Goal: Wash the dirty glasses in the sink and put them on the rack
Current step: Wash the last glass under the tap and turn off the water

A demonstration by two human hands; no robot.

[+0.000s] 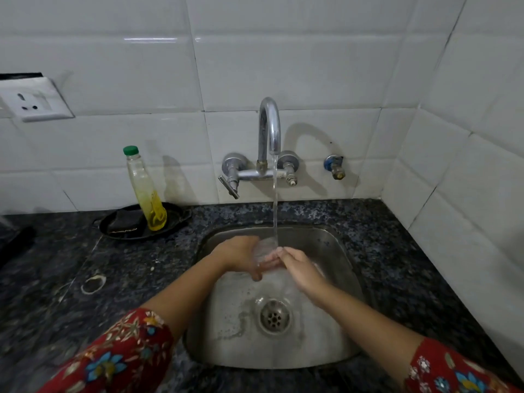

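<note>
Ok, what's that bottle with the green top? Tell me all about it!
The bottle is clear, plastic by its look, with a green cap on. Yellow liquid fills only its lower part. It stands, leaning left in this view, on a black tray beside a dark scrubber, on the counter left of the sink. No hand touches it.

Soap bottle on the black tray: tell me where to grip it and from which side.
Probably wrap the bottle round its slim clear upper body, below the green cap. It stands nearly upright in the tray, with the wall close behind and a dark pad on its left, so come from the front.
</note>
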